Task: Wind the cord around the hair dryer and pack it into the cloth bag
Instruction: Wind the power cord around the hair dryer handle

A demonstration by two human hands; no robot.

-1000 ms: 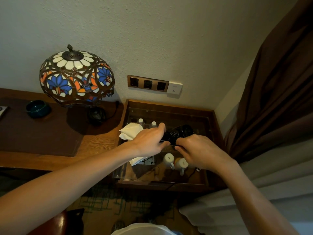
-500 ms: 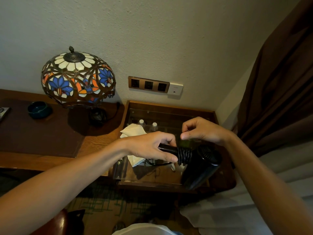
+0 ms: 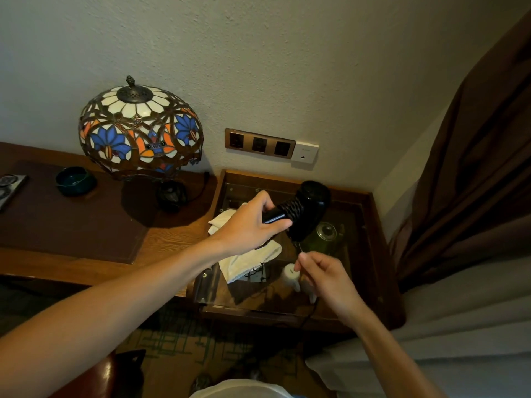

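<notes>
1. No text, brand, number or sign can be read with certainty.
2. Faint grey marks are seen on the white wall plate (image 3: 305, 152) beside the sockets; they are too small to be made out.
3. A small dark mark is seen on the white cup (image 3: 289, 275); it is illegible.

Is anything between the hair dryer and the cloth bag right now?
Nothing visible. The hair dryer is held up in the left hand, and the cloth bag lies just below on the glass-topped table. The right hand pinches the cord.

Cups (image 3: 289, 275) and teapot (image 3: 326, 235) below hands
</notes>
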